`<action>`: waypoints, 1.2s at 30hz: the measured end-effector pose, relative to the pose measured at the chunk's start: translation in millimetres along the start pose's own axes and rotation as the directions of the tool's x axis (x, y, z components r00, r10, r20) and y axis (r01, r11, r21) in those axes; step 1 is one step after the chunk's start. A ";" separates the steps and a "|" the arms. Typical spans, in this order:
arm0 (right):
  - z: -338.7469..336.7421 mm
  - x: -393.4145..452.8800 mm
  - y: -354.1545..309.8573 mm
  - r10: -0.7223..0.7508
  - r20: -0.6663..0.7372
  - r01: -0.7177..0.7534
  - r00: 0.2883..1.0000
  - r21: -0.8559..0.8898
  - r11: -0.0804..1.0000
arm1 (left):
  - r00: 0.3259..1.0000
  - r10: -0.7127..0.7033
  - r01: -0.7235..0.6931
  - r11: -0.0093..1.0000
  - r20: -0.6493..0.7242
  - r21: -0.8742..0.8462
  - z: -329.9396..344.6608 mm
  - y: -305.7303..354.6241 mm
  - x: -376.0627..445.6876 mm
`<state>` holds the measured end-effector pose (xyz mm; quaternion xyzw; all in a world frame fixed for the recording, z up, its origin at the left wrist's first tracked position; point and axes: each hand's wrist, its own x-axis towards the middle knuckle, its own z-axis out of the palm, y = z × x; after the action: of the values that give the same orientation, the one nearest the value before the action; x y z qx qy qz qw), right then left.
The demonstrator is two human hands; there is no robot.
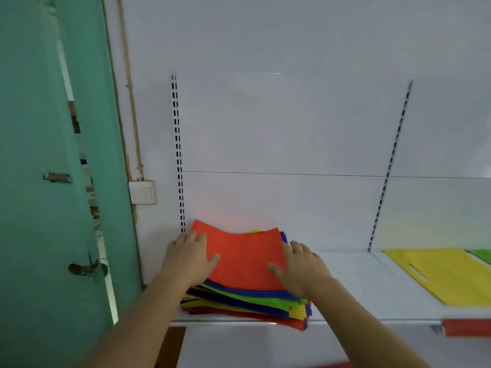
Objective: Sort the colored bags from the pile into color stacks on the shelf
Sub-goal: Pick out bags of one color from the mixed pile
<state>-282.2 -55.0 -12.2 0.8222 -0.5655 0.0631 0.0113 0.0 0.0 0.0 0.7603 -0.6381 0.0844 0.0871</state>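
resting under both hands' fingers (198,241), red bag (245,258).

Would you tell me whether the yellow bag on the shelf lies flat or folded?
Flat: the yellow bag lies spread on the shelf, its handle slot showing.

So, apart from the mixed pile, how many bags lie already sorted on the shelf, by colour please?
Yellow bag: 1
Green bag: 1, only its corner shows at the frame edge
Total: 2 in view. The red bag is on the pile, under both hands, unsorted.
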 end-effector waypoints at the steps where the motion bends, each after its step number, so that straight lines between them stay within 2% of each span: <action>1: 8.4 4.8 -1.2 0.016 0.025 -0.016 1.000 0.012 1.000 | 1.000 0.008 -0.008 1.000 -0.002 0.029 9.1 -0.8 4.1; 7: 60.3 26.4 -7.4 0.092 0.109 -0.089 0.990 -0.031 0.996 | 0.996 -0.008 -0.003 0.991 0.085 0.130 63.1 -5.6 20.7; 11: 84.2 33.4 -6.3 0.136 0.116 -0.136 0.984 -0.009 0.991 | 0.998 0.018 -0.029 0.978 0.057 0.208 85.7 -5.4 16.6; 15: 96.0 35.0 -6.5 0.136 -0.001 -0.136 0.991 0.038 0.990 | 0.997 0.064 -0.073 0.966 0.044 0.248 86.3 -1.5 18.6; 19: 96.6 31.0 -15.5 0.023 -0.181 -0.020 0.983 0.019 1.000 | 0.993 0.105 -0.116 0.959 0.058 0.257 81.7 8.6 12.8; 21: 93.7 30.8 -21.9 -0.019 -0.257 0.048 0.966 0.107 0.993 | 0.993 0.095 -0.110 0.960 0.071 0.259 77.4 13.6 11.7; 23: 91.6 30.8 -27.1 -0.075 -0.275 0.138 0.958 0.215 0.967 | 0.997 0.061 -0.074 0.958 0.054 0.278 72.8 13.4 13.5; 25: 89.8 30.6 -29.6 -0.124 -0.239 0.193 0.963 0.291 0.937 | 0.999 0.020 -0.027 0.961 0.027 0.277 68.9 7.7 15.4; 27: 85.5 33.0 -26.6 -0.063 -0.174 0.128 0.983 0.394 0.910 | 1.000 -0.001 -0.002 0.963 0.011 0.270 69.7 0.4 14.7; 28: 83.3 36.0 -21.6 -0.011 -0.145 0.066 0.989 0.386 0.920 | 1.000 -0.008 0.005 0.963 0.010 0.269 71.5 -1.6 13.6; 31: 82.8 44.2 -5.8 0.106 0.026 -0.109 0.994 0.141 0.984 | 0.999 -0.038 0.031 0.965 0.020 0.262 78.5 -0.7 11.1; 33: 88.2 45.5 -4.5 0.133 0.122 -0.141 0.984 0.054 0.989 | 0.998 -0.057 0.052 0.968 0.015 0.245 81.3 0.1 11.4; 36: 93.8 45.9 -14.9 0.132 0.110 -0.136 0.985 0.022 0.991 | 0.998 -0.064 0.065 0.969 -0.011 0.237 84.1 -0.5 11.7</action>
<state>-243.6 -100.7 -99.1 0.7846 -0.6183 0.0276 -0.0358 4.0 -31.3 -78.8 0.7854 -0.5983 0.1585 -0.0005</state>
